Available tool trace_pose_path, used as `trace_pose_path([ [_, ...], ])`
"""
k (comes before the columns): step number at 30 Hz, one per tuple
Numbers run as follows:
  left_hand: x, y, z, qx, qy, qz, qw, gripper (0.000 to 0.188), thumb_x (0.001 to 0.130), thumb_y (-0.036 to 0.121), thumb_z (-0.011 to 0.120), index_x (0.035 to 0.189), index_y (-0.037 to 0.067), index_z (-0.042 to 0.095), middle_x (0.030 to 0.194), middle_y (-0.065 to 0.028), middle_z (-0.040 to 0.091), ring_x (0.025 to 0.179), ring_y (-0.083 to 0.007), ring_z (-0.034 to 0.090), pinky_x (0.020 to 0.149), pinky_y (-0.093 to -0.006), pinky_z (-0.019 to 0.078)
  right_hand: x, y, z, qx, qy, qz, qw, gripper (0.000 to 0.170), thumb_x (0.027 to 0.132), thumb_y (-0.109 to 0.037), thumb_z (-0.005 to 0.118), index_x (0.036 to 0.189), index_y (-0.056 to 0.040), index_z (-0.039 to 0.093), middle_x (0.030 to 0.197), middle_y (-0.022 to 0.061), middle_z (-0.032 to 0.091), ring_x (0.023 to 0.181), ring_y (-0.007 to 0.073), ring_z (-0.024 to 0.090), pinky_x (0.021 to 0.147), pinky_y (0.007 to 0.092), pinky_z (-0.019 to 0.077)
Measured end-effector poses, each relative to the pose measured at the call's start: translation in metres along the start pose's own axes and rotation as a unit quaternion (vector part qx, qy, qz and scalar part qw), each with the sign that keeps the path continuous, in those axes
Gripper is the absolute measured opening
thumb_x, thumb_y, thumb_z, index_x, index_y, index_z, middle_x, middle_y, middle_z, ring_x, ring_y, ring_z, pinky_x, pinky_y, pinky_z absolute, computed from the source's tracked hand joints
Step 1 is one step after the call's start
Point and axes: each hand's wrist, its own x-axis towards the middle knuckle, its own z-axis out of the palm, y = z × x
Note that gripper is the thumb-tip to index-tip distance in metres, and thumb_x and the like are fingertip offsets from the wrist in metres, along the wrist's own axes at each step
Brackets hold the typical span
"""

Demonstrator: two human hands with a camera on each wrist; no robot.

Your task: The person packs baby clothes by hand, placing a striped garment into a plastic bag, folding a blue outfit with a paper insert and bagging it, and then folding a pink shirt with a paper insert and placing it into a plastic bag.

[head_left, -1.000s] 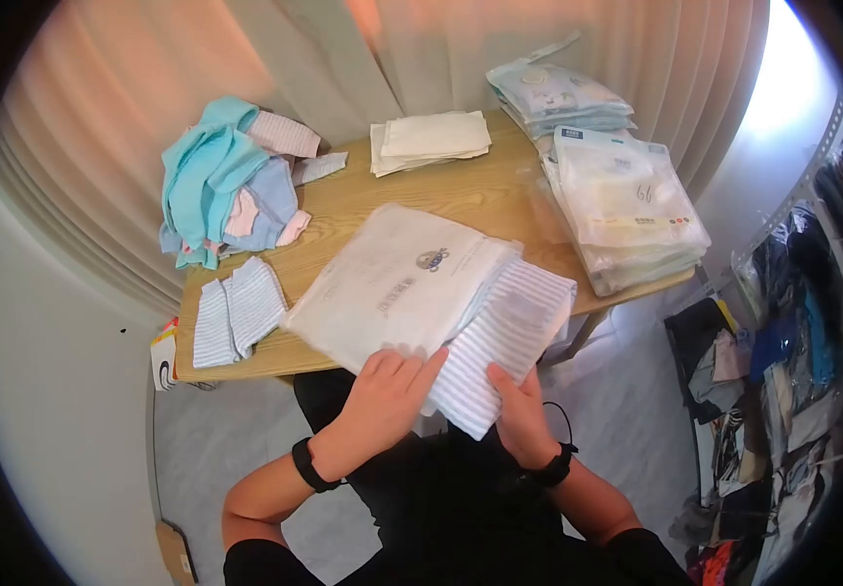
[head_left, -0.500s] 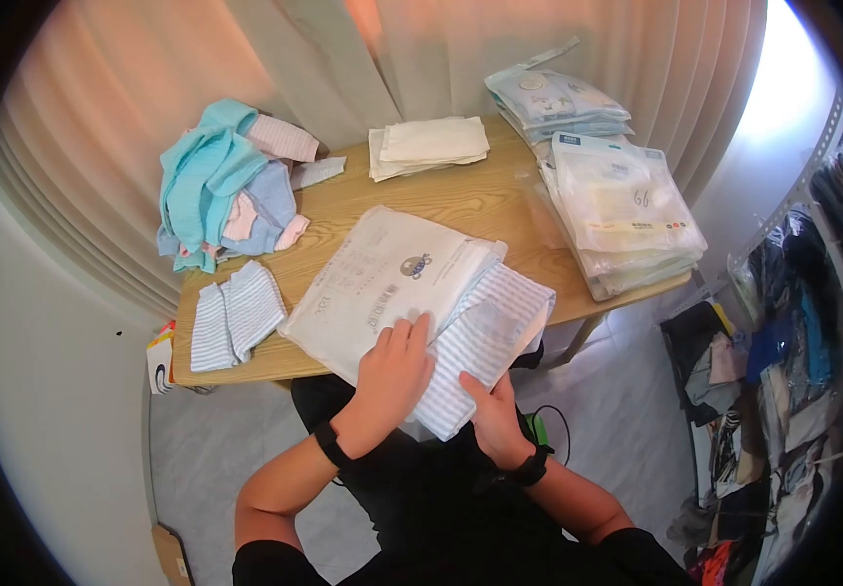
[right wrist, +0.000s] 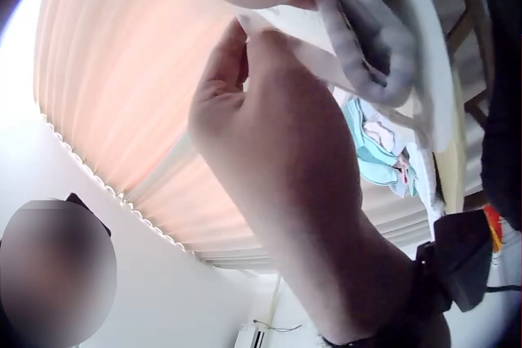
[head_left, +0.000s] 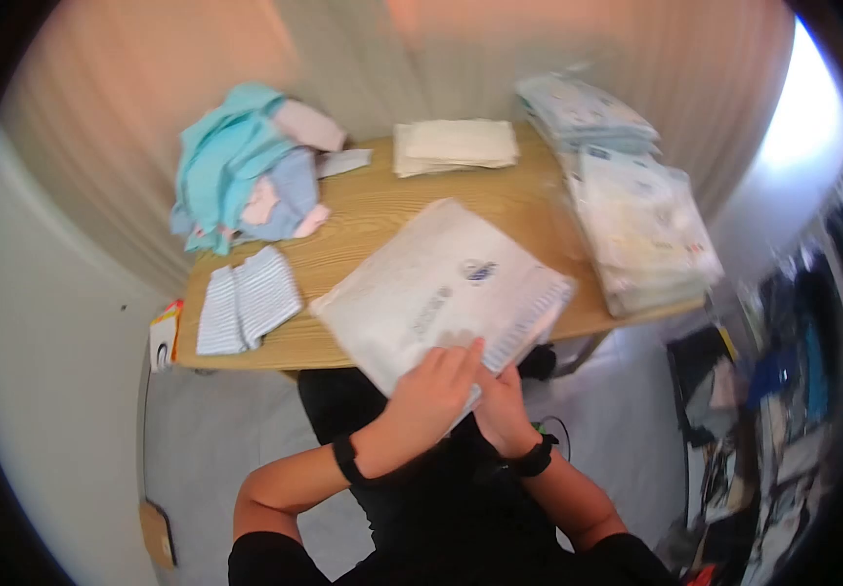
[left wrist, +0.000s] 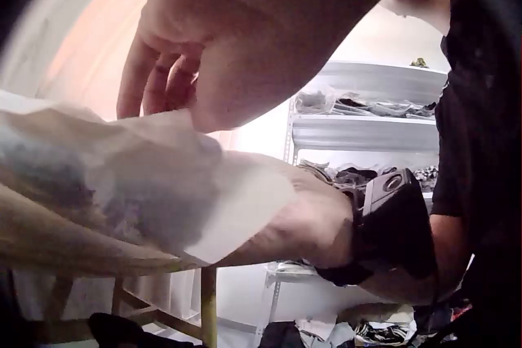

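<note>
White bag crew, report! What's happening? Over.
Left hand touching white bag. Right hand gripping bag's near corner. Striped cloth at bag's right side. Nothing visibly in the way.

Under my fingers (head_left: 454,365) the bag (head_left: 407,278) is white, marked with a dark blue logo (head_left: 478,271) and grey print (head_left: 431,314); the cloth (head_left: 539,305) at its edge is striped pale blue and white. I see similar stripes on the folded garment (head_left: 249,303), turquoise, pale blue and pink in the clothes pile (head_left: 236,161), cream on the flat stack (head_left: 456,145), and yellow-brown grain on the bench (head_left: 382,210).
</note>
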Motion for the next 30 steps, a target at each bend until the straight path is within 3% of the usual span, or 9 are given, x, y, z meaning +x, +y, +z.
trace_pose_path([
  [8, 0.003, -0.006, 0.019, -0.08, 0.088, 0.013, 0.993, 0.056, 0.075, 0.014, 0.062, 0.127, -0.003, 0.056, 0.105, -0.0075, 0.06, 0.086, -0.0211, 0.058, 0.073, -0.0294, 0.0536, 0.068, 0.045, -0.056, 0.233, -0.161, 0.208, 0.936, 0.031, 0.103, -0.017, 0.048, 0.132, -0.0058, 0.048, 0.125, 0.0082, 0.056, 0.12, 0.0237, 0.053, 0.104, 0.0397, 0.0419],
  [13, -0.004, -0.035, 0.002, -0.207, 0.194, -0.05, 0.958, 0.04, 0.079, 0.008, 0.067, 0.118, 0.003, 0.064, 0.104, -0.0066, 0.061, 0.087, -0.0219, 0.063, 0.072, -0.0325, 0.0549, 0.135, 0.033, -0.07, 0.163, -0.239, 0.183, 0.94, 0.032, 0.104, -0.021, 0.045, 0.132, -0.0063, 0.048, 0.126, 0.0097, 0.055, 0.121, 0.0257, 0.051, 0.105, 0.0412, 0.0409],
  [15, -0.024, -0.06, -0.01, -0.192, 0.248, -0.135, 0.94, 0.029, 0.077, 0.005, 0.071, 0.106, 0.008, 0.069, 0.1, -0.0067, 0.064, 0.088, -0.024, 0.066, 0.071, -0.034, 0.0554, 0.156, 0.031, -0.064, -0.118, -0.206, 0.024, 0.971, 0.033, 0.104, -0.021, 0.043, 0.133, -0.006, 0.047, 0.128, 0.0109, 0.054, 0.123, 0.0268, 0.05, 0.106, 0.0421, 0.0402],
  [16, -0.038, -0.073, -0.014, -0.14, 0.291, -0.174, 0.93, 0.027, 0.076, 0.003, 0.071, 0.102, 0.008, 0.07, 0.1, -0.0073, 0.065, 0.086, -0.0259, 0.066, 0.072, -0.0353, 0.0546, 0.165, 0.028, -0.056, -0.318, -0.148, -0.065, 0.934, 0.034, 0.104, -0.021, 0.043, 0.134, -0.0056, 0.046, 0.129, 0.0118, 0.053, 0.125, 0.0275, 0.049, 0.107, 0.0427, 0.0397],
  [18, -0.071, -0.101, -0.027, -0.118, 0.318, -0.274, 0.9, 0.024, 0.078, 0.0, 0.069, 0.102, 0.005, 0.068, 0.103, -0.0119, 0.066, 0.093, -0.0302, 0.063, 0.08, -0.0377, 0.0516, 0.168, 0.026, -0.032, -0.38, -0.111, -0.098, 0.913, 0.035, 0.104, -0.018, 0.042, 0.136, -0.0042, 0.045, 0.133, 0.0132, 0.051, 0.127, 0.0288, 0.047, 0.109, 0.044, 0.0382],
  [22, -0.147, -0.153, -0.036, -0.009, 0.356, -0.455, 0.816, 0.027, 0.085, 0.0, 0.064, 0.112, 0.002, 0.061, 0.114, -0.0175, 0.061, 0.107, -0.0333, 0.059, 0.095, -0.0403, 0.0452, 0.102, -0.01, 0.019, 0.014, -0.071, 0.082, 0.994, 0.038, 0.099, -0.004, 0.045, 0.137, 0.0009, 0.044, 0.139, 0.0165, 0.048, 0.129, 0.0305, 0.048, 0.11, 0.0459, 0.0394],
  [25, -0.196, -0.196, -0.05, 0.057, 0.348, -0.492, 0.796, 0.035, 0.09, 0.005, 0.062, 0.123, -0.001, 0.055, 0.124, -0.0205, 0.057, 0.117, -0.035, 0.055, 0.102, -0.042, 0.0415, 0.054, -0.002, 0.031, -0.182, 0.017, 0.039, 0.982, 0.039, 0.094, 0.003, 0.049, 0.133, 0.0024, 0.047, 0.135, 0.0183, 0.052, 0.125, 0.0319, 0.054, 0.107, 0.0433, 0.0444],
  [28, -0.221, -0.256, -0.055, 0.065, 0.328, -0.517, 0.788, 0.051, 0.091, 0.013, 0.065, 0.135, -0.003, 0.046, 0.131, -0.0248, 0.054, 0.124, -0.0372, 0.05, 0.106, -0.0434, 0.0387, 0.042, 0.018, 0.039, -0.186, -0.196, 0.101, 0.958, 0.039, 0.09, 0.008, 0.053, 0.129, 0.0041, 0.049, 0.128, 0.0171, 0.058, 0.123, 0.0324, 0.056, 0.106, 0.0417, 0.0458],
  [30, -0.228, -0.298, -0.051, 0.044, 0.288, -0.559, 0.776, 0.061, 0.088, 0.018, 0.07, 0.138, -0.004, 0.043, 0.131, -0.0259, 0.053, 0.123, -0.0357, 0.052, 0.103, -0.0425, 0.0413, 0.05, 0.036, 0.078, -0.256, -0.21, 0.136, 0.934, 0.038, 0.087, 0.011, 0.055, 0.124, 0.0021, 0.053, 0.127, 0.014, 0.059, 0.126, 0.0277, 0.055, 0.11, 0.0421, 0.0406],
])
